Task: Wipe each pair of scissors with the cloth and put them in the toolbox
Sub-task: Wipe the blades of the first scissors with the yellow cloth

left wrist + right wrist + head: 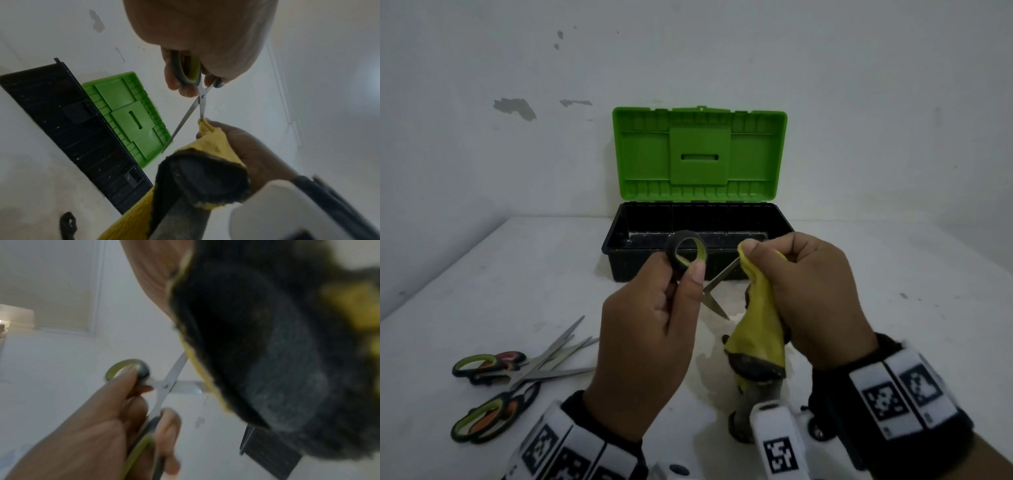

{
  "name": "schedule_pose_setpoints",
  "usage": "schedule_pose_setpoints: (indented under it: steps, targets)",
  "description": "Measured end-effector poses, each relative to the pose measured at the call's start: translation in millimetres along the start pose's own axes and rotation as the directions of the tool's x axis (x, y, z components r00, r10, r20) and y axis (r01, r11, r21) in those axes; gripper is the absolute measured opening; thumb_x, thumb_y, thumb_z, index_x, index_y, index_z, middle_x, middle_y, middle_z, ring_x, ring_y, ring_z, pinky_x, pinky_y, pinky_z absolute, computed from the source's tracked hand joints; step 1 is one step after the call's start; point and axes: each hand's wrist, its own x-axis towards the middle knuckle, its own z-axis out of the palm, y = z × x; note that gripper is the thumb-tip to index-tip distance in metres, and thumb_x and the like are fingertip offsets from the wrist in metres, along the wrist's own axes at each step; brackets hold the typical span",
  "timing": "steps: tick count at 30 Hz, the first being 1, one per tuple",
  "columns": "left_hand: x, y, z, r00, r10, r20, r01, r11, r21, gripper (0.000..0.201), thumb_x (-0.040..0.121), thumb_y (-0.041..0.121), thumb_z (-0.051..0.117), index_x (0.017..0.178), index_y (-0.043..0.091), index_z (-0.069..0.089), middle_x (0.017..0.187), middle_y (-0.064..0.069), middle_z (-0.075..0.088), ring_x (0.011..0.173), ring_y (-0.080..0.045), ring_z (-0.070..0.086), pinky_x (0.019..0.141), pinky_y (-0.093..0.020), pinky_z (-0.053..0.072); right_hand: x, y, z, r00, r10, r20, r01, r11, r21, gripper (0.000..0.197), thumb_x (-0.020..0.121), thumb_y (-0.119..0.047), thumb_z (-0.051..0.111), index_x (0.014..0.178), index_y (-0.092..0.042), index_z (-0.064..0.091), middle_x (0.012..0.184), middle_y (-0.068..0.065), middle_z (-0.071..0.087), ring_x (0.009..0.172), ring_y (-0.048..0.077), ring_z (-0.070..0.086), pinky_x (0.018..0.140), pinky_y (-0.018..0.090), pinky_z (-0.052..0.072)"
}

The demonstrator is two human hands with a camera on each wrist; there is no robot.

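left hand: grips open steel scissors with black-and-green handles | right hand: pinches yellow-and-black cloth around one blade

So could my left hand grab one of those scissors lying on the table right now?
Probably not yet: the left hand already grips the open scissors. The scissors on the table lie uncovered just beside it.

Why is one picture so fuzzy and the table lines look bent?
Right wrist view: the cloth hangs very close to the lens, so it blurs. Head view: dim, even light, sharp on the scissors; the wide lens curves the table edges. Left wrist view: the toolbox looks slanted and stretched.
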Motion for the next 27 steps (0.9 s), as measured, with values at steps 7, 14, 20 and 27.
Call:
schedule_pose_setpoints:
  steps: [7, 14, 20, 27]
  targets:
    - [4, -2, -7, 0.937, -0.348, 0.031, 0.343, 0.898, -0.277, 0.037, 0.098, 0.038, 0.045, 0.082, 0.007, 0.058, 0.047, -0.019, 0.049, 0.037, -0.020, 0.052, 0.039, -0.031, 0.044, 8, -5, -20, 0.994, 0.107, 0.026, -0.110, 0.976, 0.186, 0.022, 0.083, -0.024, 0.077, 0.073, -0.006, 0.069, 0.061, 0.018, 0.066, 0.050, 0.028, 0.063, 0.056, 0.049, 0.057]
    - [7, -5, 2, 0.796, -0.588, 0.145, 0.578, 0.666, -0.471, 0.033, 0.100, 0.033, 0.048, 0.071, 0.017, 0.054, 0.042, 0.006, 0.033, 0.038, -0.023, 0.046, 0.040, -0.028, 0.038, -18, -8, -3, 0.974, -0.151, 0.171, 0.173, 0.977, -0.126, 0.019, 0.073, -0.028, 0.085, 0.070, -0.017, 0.070, 0.068, 0.000, 0.072, 0.062, 0.016, 0.069, 0.056, 0.031, 0.057]
    - [10, -2, -2, 0.780, -0.600, 0.181, 0.603, 0.640, -0.476, 0.032, 0.099, 0.031, 0.049, 0.073, 0.013, 0.051, 0.044, 0.004, 0.034, 0.037, -0.023, 0.046, 0.039, -0.027, 0.037, -31, -4, 12, 0.971, -0.203, 0.129, 0.230, 0.942, -0.245, 0.022, 0.071, -0.032, 0.087, 0.063, -0.022, 0.068, 0.066, -0.009, 0.069, 0.063, 0.007, 0.064, 0.052, 0.011, 0.046]
    - [10, -1, -5, 0.758, -0.617, 0.212, 0.632, 0.613, -0.475, 0.034, 0.099, 0.032, 0.050, 0.074, 0.009, 0.048, 0.051, 0.002, 0.027, 0.038, -0.021, 0.046, 0.039, -0.028, 0.038, -18, -5, 3, 0.998, -0.053, 0.044, 0.056, 0.995, -0.082, 0.032, 0.072, -0.032, 0.086, 0.067, -0.008, 0.066, 0.060, 0.007, 0.070, 0.055, 0.021, 0.070, 0.055, 0.037, 0.059]
